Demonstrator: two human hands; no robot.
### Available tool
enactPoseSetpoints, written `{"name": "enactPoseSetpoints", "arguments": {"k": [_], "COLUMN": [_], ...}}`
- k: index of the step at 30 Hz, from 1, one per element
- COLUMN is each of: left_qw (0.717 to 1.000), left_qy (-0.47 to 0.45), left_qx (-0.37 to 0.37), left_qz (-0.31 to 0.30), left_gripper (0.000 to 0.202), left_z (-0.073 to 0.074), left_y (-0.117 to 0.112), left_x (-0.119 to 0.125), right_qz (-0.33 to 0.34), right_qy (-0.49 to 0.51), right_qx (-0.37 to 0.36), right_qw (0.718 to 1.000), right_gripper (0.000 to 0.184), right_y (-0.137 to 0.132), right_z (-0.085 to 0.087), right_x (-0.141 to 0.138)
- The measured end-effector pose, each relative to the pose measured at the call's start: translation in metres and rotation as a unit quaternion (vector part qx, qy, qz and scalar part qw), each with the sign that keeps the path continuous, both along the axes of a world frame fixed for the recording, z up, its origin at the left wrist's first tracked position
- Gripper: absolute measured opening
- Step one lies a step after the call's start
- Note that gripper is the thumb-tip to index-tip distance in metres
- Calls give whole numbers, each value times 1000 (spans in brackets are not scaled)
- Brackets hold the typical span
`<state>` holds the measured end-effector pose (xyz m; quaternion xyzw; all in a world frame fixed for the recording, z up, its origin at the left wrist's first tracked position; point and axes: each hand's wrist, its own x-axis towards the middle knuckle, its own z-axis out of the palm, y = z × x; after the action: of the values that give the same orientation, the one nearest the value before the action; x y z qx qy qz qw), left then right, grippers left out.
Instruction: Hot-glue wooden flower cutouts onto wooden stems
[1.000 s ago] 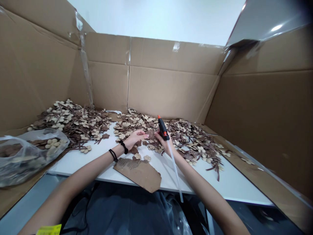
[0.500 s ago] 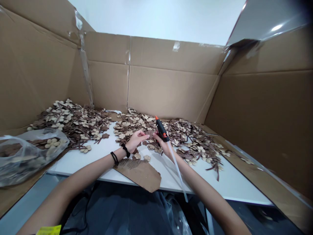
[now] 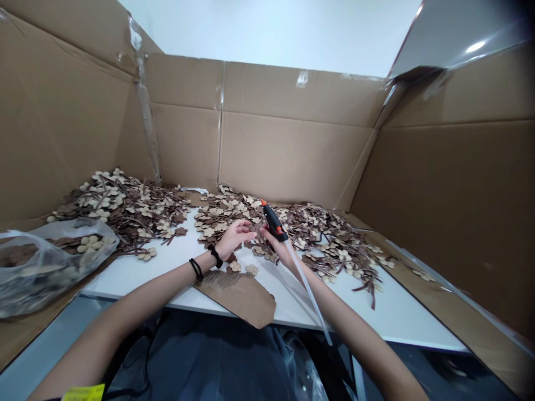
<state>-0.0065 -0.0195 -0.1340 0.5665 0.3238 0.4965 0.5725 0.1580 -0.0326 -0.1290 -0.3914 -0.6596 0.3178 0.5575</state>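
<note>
My right hand [image 3: 281, 248] grips a black glue gun [image 3: 272, 221] with an orange tip pointing up and to the left; a clear glue stick [image 3: 309, 291] trails back from it along my forearm. My left hand [image 3: 234, 236], with black bands at the wrist, has its fingers pinched on a small dark wooden piece [image 3: 253, 228] right next to the gun. Both hands hover over the near edge of the middle pile of brown and pale flower-shaped wooden cutouts [image 3: 225, 214] on the white table [image 3: 175, 278].
Another heap of cutouts [image 3: 125, 203] lies at the left, a third [image 3: 334, 239] at the right. A clear plastic bag [image 3: 45, 262] of pieces sits at far left. A torn cardboard scrap [image 3: 242, 295] lies at the table's front edge. Cardboard walls [image 3: 292, 150] enclose the table.
The glue gun has tilted further left and lower, its tip moving toward my left hand. The glue stick's tail swung out to the right. My left hand drew slightly closer to the gun.
</note>
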Motion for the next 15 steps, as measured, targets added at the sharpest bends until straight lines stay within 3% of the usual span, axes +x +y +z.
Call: {"name": "enactPoseSetpoints", "arguments": {"k": [3, 7, 15], "left_qw": [999, 998, 992], "left_qy": [-9, -16, 121], "left_qx": [-27, -44, 24], "left_qz": [-34, -48, -22], "left_gripper": [49, 37, 29], "left_z": [-1, -3, -1], "left_y": [1, 4, 5], "left_x": [1, 1, -1], "right_qz": [12, -10, 7], "right_qy": [-20, -13, -26], "right_qx": [4, 28, 12], "right_qw": [1000, 999, 1000], "right_gripper": [30, 27, 26], "right_y": [0, 0, -6], "right_z": [1, 2, 5], "right_x": [0, 0, -2]}}
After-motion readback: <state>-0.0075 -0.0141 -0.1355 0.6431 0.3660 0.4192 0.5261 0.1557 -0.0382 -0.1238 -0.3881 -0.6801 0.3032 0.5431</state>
